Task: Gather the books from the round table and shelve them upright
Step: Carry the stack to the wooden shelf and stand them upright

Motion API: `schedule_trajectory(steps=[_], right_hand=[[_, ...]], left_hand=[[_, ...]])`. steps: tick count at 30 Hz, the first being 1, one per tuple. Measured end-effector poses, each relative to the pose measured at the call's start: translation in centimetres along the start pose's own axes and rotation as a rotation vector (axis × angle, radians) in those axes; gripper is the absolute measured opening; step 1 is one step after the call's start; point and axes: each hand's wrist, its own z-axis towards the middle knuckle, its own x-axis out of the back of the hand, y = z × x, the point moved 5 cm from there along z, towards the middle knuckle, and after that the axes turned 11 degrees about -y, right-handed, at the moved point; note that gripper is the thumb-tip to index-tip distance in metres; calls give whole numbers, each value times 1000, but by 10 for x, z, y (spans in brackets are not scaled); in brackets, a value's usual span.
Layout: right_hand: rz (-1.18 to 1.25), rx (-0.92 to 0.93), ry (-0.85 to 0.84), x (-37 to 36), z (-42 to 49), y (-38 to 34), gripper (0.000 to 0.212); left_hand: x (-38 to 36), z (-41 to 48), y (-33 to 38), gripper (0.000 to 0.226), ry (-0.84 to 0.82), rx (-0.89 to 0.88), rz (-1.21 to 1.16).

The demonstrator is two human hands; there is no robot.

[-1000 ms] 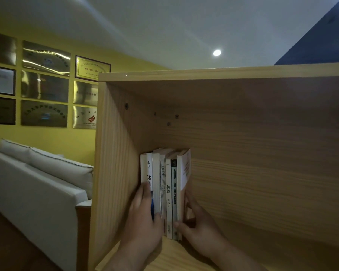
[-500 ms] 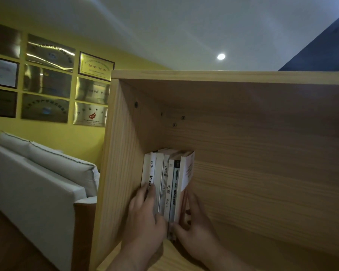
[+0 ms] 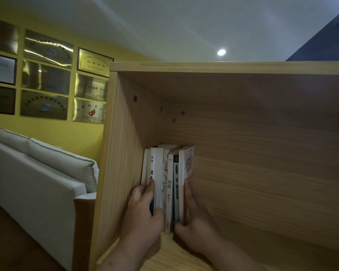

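While the books [image 3: 169,184] stand with spines vertical at lower centre, left hand [image 3: 143,214] grips their left end, right hand [image 3: 196,222] presses flat on their right.

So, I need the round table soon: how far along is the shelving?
Done: the books stand upright in the wooden shelf, against its left wall. In hand: the left hand grips the leftmost ones and the right hand presses on the end cover, squaring the row. Left: letting go. The round table is out of view, so I cannot tell whether more remain.
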Motion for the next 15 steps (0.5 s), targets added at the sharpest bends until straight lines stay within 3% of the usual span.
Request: schedule_trajectory(steps=[4, 10, 15], right_hand=[[-1, 13, -16, -3, 2, 2, 114], [85, 12, 36, 1, -3, 3, 91], [94, 5, 30, -1, -1, 4, 101]], left_hand=[[0, 0, 0, 72, 11, -13, 48], [4, -2, 2, 69, 96, 14, 149], [3, -1, 2, 66, 89, -42, 173]])
